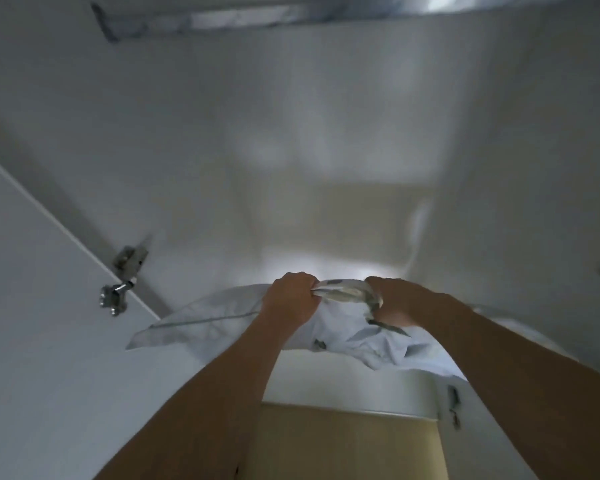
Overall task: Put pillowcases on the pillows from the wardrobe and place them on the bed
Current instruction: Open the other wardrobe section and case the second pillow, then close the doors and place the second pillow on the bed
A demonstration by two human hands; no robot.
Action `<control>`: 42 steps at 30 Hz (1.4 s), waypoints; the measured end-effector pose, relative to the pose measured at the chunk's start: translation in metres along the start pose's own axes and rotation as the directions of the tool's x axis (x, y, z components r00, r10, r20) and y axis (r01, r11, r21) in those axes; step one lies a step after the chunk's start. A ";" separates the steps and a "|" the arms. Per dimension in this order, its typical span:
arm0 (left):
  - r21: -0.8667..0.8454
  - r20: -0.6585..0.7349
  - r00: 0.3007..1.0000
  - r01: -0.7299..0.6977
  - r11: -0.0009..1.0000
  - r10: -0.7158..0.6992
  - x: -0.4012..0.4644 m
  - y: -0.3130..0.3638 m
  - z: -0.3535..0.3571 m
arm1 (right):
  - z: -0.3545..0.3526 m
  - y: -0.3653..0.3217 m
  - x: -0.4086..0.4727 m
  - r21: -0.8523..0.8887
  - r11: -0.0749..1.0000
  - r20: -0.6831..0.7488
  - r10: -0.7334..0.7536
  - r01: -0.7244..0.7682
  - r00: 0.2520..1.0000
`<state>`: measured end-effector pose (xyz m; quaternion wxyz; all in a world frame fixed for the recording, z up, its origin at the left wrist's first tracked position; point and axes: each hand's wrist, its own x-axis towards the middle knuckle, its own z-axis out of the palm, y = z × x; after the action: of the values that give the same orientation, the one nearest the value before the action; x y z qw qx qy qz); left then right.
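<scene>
Your left hand (291, 296) and right hand (394, 301) are raised side by side, each with fingers curled tight around the bunched edge of a pale pillow (201, 317) with grey leaf-like marks. The fabric stretches between your fists and sags below them, one corner sticking out to the left of your left hand. Further left, a metal hinge (123, 278) sits on the open wardrobe door (32, 306). Beyond your hands, the white wardrobe interior (326, 133) looks blurred.

A pale blue-white fabric pillowcase (347, 337) with dark leaf-like print lies crumpled and bunched at the near edge of a high white wardrobe shelf (343, 261). Its flat piped corner sticks out to the left, its right part drooping over the shelf edge.
</scene>
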<state>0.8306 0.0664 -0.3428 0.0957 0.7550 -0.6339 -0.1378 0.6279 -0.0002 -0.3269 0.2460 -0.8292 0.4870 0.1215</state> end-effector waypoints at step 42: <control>-0.771 -0.636 -0.288 0.191 0.608 -0.716 -0.360 -0.079 -0.153 | -0.019 -0.260 -0.124 -0.558 0.808 0.077 -0.176 0.188 0.981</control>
<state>0.8978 0.4304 -0.1925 0.5822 0.7590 0.0363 0.2892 0.7909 0.1878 -0.1802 0.0065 -0.9062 0.3451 0.2442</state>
